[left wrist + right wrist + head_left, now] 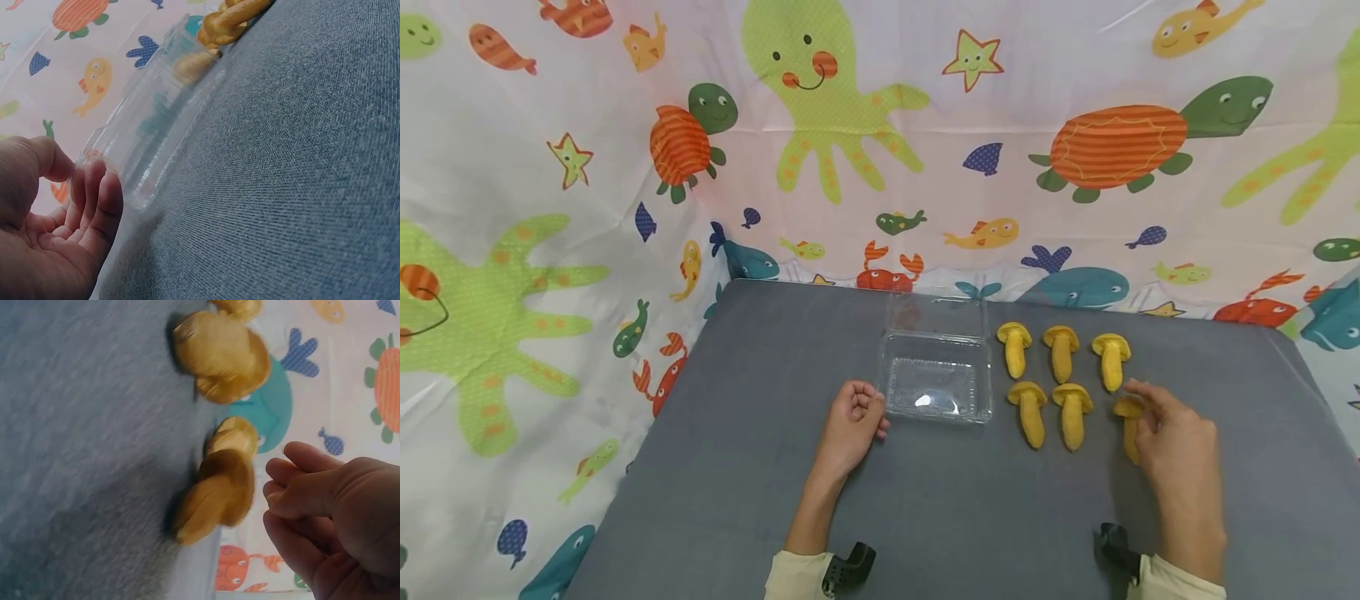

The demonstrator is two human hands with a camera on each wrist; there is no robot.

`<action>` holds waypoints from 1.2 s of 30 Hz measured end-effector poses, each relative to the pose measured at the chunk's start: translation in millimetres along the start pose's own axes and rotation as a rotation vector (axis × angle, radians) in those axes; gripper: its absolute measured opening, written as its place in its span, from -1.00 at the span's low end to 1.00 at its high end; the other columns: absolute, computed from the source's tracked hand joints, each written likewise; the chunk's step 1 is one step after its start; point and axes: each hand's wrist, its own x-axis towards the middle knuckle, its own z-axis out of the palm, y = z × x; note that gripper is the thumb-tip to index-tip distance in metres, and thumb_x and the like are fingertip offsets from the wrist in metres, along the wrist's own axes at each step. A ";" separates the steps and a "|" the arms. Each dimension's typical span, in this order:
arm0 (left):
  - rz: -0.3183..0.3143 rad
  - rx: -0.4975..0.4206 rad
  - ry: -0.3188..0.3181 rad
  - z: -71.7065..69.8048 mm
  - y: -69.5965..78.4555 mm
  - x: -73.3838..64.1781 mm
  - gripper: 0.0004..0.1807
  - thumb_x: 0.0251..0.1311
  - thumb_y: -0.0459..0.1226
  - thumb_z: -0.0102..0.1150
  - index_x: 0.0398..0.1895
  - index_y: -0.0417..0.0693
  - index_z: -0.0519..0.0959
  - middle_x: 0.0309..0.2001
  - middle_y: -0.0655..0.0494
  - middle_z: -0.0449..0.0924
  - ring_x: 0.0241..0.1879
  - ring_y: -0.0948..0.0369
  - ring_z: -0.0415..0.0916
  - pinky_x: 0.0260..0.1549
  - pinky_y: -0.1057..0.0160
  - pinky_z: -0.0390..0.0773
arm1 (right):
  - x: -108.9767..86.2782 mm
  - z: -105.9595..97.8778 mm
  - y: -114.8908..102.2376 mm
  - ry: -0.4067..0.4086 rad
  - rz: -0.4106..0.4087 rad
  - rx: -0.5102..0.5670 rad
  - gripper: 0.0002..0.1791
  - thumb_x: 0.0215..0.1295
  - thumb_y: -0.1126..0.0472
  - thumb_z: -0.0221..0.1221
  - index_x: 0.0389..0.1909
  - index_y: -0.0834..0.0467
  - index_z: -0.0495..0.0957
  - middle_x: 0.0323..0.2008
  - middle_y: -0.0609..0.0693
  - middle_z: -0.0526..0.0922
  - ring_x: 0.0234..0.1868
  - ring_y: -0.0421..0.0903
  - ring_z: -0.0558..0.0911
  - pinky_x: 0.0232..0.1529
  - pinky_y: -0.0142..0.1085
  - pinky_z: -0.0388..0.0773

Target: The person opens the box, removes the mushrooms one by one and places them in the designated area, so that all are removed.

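At the left rim of the clear plastic box (pixel 936 379), my left hand (pixel 853 421) pinches the edge between thumb and curled fingers, also seen in the left wrist view. The box's lid (pixel 937 315) is folded back toward the wall. My right hand (pixel 1180 442) is over the nearest right yellow mushroom (pixel 1130 421), partly covering it in the head view. The right wrist view shows a gap between the loosely bent fingers (pixel 300 544) and that mushroom (pixel 212 500). Other yellow mushrooms (pixel 1072 417) lie in two rows right of the box, caps toward the wall.
A grey cloth (pixel 940 517) covers the table. Sheets printed with sea animals (pixel 865 167) hang behind it and along its left side. The back row of mushrooms (pixel 1061 354) lies close to the box's right side.
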 end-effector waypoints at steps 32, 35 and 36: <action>0.360 0.662 0.112 -4.0 61.5 -25.9 -0.59 0.59 0.10 0.06 0.21 0.08 0.62 -0.01 0.23 0.61 -0.02 0.16 0.63 -0.02 0.09 0.71 | -2.4 8.2 -109.3 -0.121 -0.341 0.195 -0.63 0.51 0.16 0.30 0.27 0.09 0.66 -0.66 -0.03 0.48 -0.78 -0.31 0.00 -0.71 -0.35 0.16; 0.397 0.732 0.075 0.9 69.2 -31.1 -0.54 0.59 0.14 0.03 0.36 0.22 0.59 0.24 0.22 0.60 0.30 0.15 0.54 0.27 -0.06 0.60 | -6.7 8.0 -116.9 -0.186 -0.337 0.184 -0.58 0.53 0.07 0.29 0.33 0.02 0.62 -0.72 -0.14 0.18 -0.78 -0.24 0.06 -0.71 -0.31 0.21; 0.412 0.750 0.067 2.4 71.2 -31.7 -0.51 0.58 0.15 0.03 0.41 0.26 0.57 0.33 0.22 0.56 0.40 0.15 0.45 0.36 -0.11 0.51 | -7.7 7.6 -120.2 -0.201 -0.336 0.193 -0.56 0.53 0.05 0.29 0.35 -0.01 0.61 -0.69 -0.12 0.33 -0.77 -0.21 0.21 -0.67 -0.29 0.39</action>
